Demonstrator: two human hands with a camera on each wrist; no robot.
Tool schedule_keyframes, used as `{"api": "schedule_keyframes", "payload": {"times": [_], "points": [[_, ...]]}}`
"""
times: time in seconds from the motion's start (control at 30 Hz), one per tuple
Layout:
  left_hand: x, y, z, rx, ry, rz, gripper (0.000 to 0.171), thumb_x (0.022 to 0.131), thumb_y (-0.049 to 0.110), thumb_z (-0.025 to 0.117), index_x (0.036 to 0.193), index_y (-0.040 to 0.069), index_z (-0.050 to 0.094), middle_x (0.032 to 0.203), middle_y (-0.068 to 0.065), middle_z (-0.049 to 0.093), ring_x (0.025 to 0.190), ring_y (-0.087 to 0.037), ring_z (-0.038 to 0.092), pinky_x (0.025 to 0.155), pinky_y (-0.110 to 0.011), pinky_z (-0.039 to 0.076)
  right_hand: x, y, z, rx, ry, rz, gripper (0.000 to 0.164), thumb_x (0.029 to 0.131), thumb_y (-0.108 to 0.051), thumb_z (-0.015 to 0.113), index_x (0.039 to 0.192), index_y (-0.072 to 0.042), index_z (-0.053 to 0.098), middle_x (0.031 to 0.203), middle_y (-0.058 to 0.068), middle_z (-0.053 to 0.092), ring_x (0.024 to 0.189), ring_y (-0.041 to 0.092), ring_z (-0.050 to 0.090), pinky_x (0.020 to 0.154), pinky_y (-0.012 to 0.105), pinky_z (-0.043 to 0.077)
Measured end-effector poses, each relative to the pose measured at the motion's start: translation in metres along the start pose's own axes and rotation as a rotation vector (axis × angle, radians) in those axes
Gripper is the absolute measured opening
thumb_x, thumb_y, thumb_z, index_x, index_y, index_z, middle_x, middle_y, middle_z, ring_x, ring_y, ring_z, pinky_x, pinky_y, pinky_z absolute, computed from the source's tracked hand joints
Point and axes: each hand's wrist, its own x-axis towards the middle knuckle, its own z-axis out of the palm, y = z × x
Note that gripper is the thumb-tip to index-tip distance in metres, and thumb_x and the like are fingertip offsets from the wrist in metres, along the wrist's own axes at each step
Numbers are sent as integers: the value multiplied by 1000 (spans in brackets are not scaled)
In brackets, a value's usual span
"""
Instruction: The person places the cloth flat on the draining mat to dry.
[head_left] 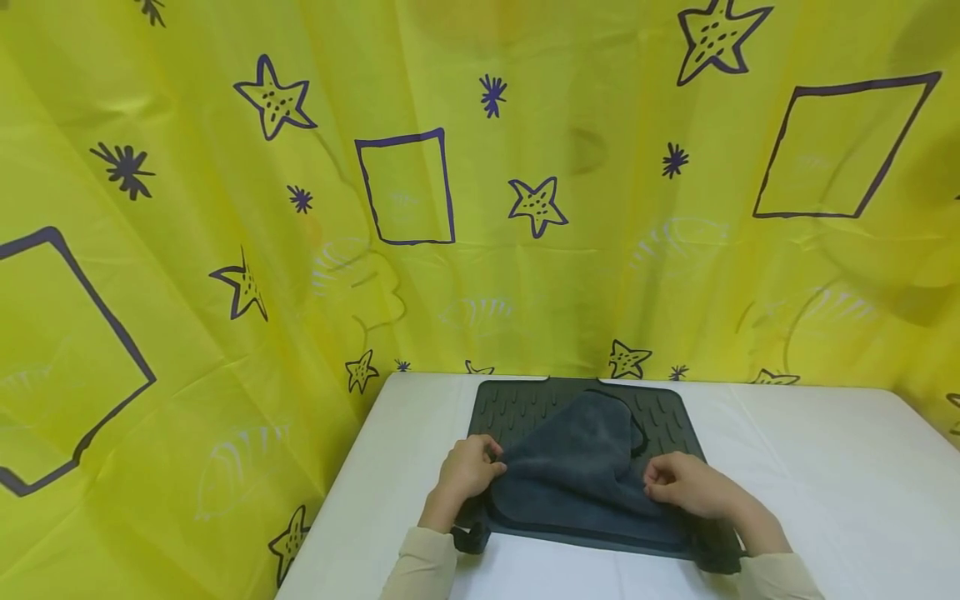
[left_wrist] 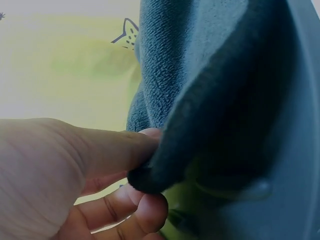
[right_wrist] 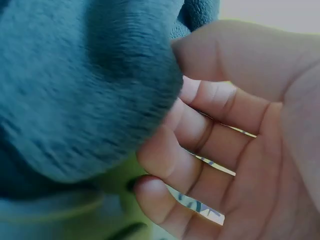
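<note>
A dark blue-grey plush cloth (head_left: 585, 450) lies partly folded and rumpled over a dark ridged mat (head_left: 517, 406). At the cloth's left side my left hand (head_left: 468, 468) pinches its edge between thumb and fingers; the left wrist view shows the cloth (left_wrist: 165, 65) hanging from the thumb and fingertips of that hand (left_wrist: 75, 175). My right hand (head_left: 690, 485) pinches the cloth's right side. Close up in the right wrist view, the thumb and index finger of this hand (right_wrist: 240, 115) grip the fuzzy cloth (right_wrist: 95, 90), the other fingers loosely bent beneath.
The mat rests on a white table (head_left: 810, 467). Behind and to the left hangs a yellow curtain (head_left: 600, 275) with dark stars and outlined shapes, close to the table's back edge. Black wrist mounts (head_left: 471, 538) sit below both hands.
</note>
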Motion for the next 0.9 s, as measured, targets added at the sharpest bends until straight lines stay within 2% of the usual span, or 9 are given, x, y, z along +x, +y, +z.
{"api": "schedule_keyframes", "payload": {"times": [0.3, 0.47, 0.63, 0.8, 0.9], "points": [[0, -1, -6, -31, -47, 23, 16, 85, 9, 81, 98, 8, 71, 66, 1, 55, 59, -15, 50, 54, -29, 38, -8, 3, -10, 75, -34, -27, 10, 94, -13, 65, 86, -7, 63, 69, -6, 52, 61, 5, 49, 55, 24, 39], [-1, -1, -7, -6, -71, 38, 17, 85, 10, 81, 98, 9, 71, 67, 2, 56, 60, -14, 51, 55, -29, 38, -10, 3, -11, 125, -87, -6, 9, 94, -11, 64, 88, -4, 62, 72, -3, 52, 64, 8, 50, 57, 25, 40], [-2, -2, -6, 9, -85, 53, 16, 86, 13, 80, 98, 9, 70, 67, 2, 55, 59, -14, 51, 54, -29, 38, -10, 4, -10, 115, -97, 11, 8, 93, -10, 65, 88, -5, 61, 75, -1, 54, 65, 9, 50, 57, 25, 41], [-1, -2, -5, 16, -75, 55, 15, 94, 23, 72, 97, 9, 70, 70, 1, 58, 63, -15, 52, 57, -31, 39, -8, 5, -8, 90, -100, 10, 7, 91, -10, 66, 87, -6, 61, 76, -1, 55, 65, 9, 51, 57, 25, 42], [0, -3, -1, 54, -44, 73, 18, 101, 24, 63, 98, 8, 71, 78, -3, 65, 70, -18, 58, 61, -35, 44, -8, 6, -7, 82, -105, 10, 8, 91, -10, 66, 87, -6, 61, 76, -1, 56, 65, 9, 51, 58, 25, 42]]}}
